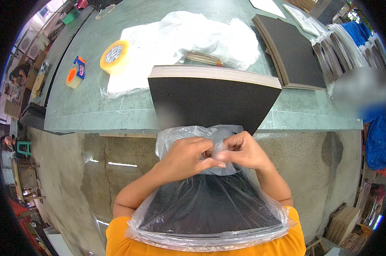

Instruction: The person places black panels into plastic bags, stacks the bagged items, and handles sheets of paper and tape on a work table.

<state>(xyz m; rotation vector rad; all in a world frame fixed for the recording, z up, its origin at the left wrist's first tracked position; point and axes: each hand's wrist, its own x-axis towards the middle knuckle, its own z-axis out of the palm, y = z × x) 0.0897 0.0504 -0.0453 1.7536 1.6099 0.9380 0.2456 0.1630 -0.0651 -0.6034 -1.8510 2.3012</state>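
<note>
Both hands are at the gathered mouth of a transparent plastic bag (210, 205), in front of my chest. Inside the bag is a black board-like block, its far end against my orange shirt. My left hand (193, 155) pinches the bunched plastic. Close beside it, my right hand (243, 151) grips the same film, its fingertips slightly blurred. Just beyond my hands, a thick stack of black boards (214, 98) with pale edges leans at the table's front edge. Its lower part is hidden behind the plastic.
On the green table (77, 109) lie a large tape roll (115, 56), a small tape dispenser (76, 73) and crumpled white plastic sheeting (188, 36). Another black board stack (291, 51) lies at the far right, near wrapped bundles (342, 49). A person's blurred head shows at the right.
</note>
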